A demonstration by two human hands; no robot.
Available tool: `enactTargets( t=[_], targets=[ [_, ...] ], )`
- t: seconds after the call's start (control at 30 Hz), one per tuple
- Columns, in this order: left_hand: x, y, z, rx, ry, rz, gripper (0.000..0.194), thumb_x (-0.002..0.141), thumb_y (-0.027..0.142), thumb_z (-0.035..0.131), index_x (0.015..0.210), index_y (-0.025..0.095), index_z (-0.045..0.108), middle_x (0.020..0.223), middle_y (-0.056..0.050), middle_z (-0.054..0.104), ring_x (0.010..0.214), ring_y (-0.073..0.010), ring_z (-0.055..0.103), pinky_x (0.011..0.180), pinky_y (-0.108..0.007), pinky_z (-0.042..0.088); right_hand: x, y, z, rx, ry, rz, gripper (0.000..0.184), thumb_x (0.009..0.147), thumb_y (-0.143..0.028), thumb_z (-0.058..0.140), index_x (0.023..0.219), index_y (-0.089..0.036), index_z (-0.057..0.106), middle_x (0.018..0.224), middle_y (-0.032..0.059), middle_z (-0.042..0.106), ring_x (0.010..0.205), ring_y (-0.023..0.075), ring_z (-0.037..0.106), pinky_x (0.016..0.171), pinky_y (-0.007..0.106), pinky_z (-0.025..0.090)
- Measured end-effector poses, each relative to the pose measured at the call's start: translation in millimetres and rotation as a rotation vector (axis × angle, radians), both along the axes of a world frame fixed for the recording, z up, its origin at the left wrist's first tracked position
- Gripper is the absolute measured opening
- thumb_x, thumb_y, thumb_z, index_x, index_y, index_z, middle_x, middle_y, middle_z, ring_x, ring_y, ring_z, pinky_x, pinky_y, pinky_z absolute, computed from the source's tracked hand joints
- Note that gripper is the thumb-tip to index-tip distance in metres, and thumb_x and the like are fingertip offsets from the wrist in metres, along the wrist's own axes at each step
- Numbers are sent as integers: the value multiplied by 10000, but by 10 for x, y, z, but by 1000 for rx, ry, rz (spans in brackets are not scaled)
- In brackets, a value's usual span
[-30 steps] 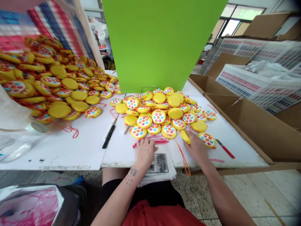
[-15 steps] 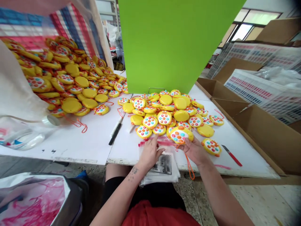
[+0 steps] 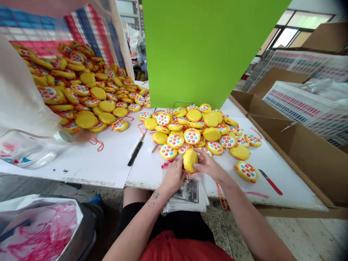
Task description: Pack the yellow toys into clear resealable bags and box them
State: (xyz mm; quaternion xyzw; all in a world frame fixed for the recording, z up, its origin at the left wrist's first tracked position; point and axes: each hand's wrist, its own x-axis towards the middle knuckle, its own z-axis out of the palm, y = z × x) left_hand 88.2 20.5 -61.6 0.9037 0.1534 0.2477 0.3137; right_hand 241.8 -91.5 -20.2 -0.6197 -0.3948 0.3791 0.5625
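Observation:
A yellow toy (image 3: 190, 160) stands on edge between my two hands, its plain back facing me. My right hand (image 3: 210, 166) grips its right side, fingers behind and thumb in front. My left hand (image 3: 174, 176), fingers curled, closes on the toy's left edge; its fingertips are partly hidden. Below lies a stack of clear zip bags (image 3: 199, 207) with a dark printed label, reaching over the table edge. The red zip strip (image 3: 164, 165) of the top bag shows beside my left hand. An orange cord (image 3: 221, 197) hangs below my right wrist.
A pile of similar toys (image 3: 212, 134), some showing coloured dots, lies just beyond my hands. More spill from a large sack (image 3: 29, 98) at left. A red-handled knife (image 3: 272, 183), black pen (image 3: 135, 154), green board (image 3: 212, 50), open carton (image 3: 307, 156) and waste bag (image 3: 78, 210) surround me.
My right hand has moved left with the toy and turned it from its dotted face to its plain back. My left hand has curled in against the toy's edge.

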Motion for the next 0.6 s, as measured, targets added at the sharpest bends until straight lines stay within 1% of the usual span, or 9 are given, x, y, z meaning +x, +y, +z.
enactTargets(
  t=[0.03, 0.1, 0.17, 0.23, 0.3, 0.4, 0.47, 0.53, 0.6],
  targets=[
    [1, 1, 3, 11, 4, -13, 615, 857, 139, 486, 1432, 161, 271, 1204, -155, 589, 1119, -281, 561, 957, -478, 448, -11, 14, -18, -6, 17, 10, 649, 707, -432, 777, 1275, -252, 517, 1225, 74, 633, 1114, 251, 601, 944, 421, 508],
    [2, -1, 7, 25, 5, -12, 591, 841, 120, 486, 1405, 143, 311, 1223, -166, 581, 1133, -284, 553, 962, -476, 444, -13, 41, -35, -15, 0, -10, 553, 699, -414, 782, 1169, -227, 560, 1162, 61, 651, 1066, 240, 612, 917, 403, 520],
    [-1, -8, 16, 17, -1, 20, 566, 852, 144, 494, 1390, 122, 320, 1169, -161, 602, 1094, -275, 567, 943, -464, 454, 26, 73, -26, 18, -57, -128, 482, 729, -440, 747, 1112, -216, 560, 1115, 54, 658, 1029, 235, 615, 895, 402, 525],
    [-11, -22, 37, -4, -12, 44, 565, 872, 175, 499, 1398, 121, 299, 1032, -114, 638, 990, -246, 596, 900, -428, 472, 97, 114, -2, 74, -144, -299, 471, 739, -465, 728, 1088, -210, 542, 1078, 55, 656, 992, 232, 615, 877, 401, 524],
    [-26, -40, 70, 26, -9, 22, 536, 898, 196, 486, 1399, 141, 305, 947, -72, 642, 906, -219, 602, 858, -385, 475, 163, 163, 22, 109, -221, -395, 467, 737, -481, 724, 1059, -203, 531, 1040, 59, 652, 955, 235, 615, 855, 404, 524],
    [-42, -69, 122, 208, 64, -42, 423, 939, 206, 425, 1360, 197, 398, 1002, -73, 638, 935, -224, 582, 845, -377, 442, 179, 236, 42, 126, -299, -401, 474, 717, -481, 737, 1036, -201, 526, 1025, 65, 644, 944, 242, 613, 850, 410, 520],
    [-42, -83, 142, 312, 130, -24, 385, 951, 223, 408, 1333, 208, 448, 1044, -80, 632, 966, -241, 560, 853, -396, 418, 128, 271, 51, 131, -316, -376, 480, 705, -471, 749, 1037, -205, 527, 1029, 66, 642, 949, 244, 614, 854, 410, 519],
    [-37, -89, 147, 361, 172, 24, 388, 955, 244, 405, 1335, 187, 457, 1040, -89, 627, 963, -254, 540, 851, -410, 404, 57, 278, 73, 146, -289, -337, 486, 698, -457, 759, 1050, -209, 532, 1026, 62, 644, 944, 240, 620, 853, 404, 522],
    [-31, -89, 144, 382, 192, 44, 354, 963, 267, 395, 1289, 181, 501, 1013, -88, 623, 947, -260, 524, 843, -416, 396, 3, 242, 116, 180, -223, -294, 487, 696, -443, 768, 1059, -214, 537, 1024, 57, 651, 935, 235, 627, 846, 392, 527]
  ],
)
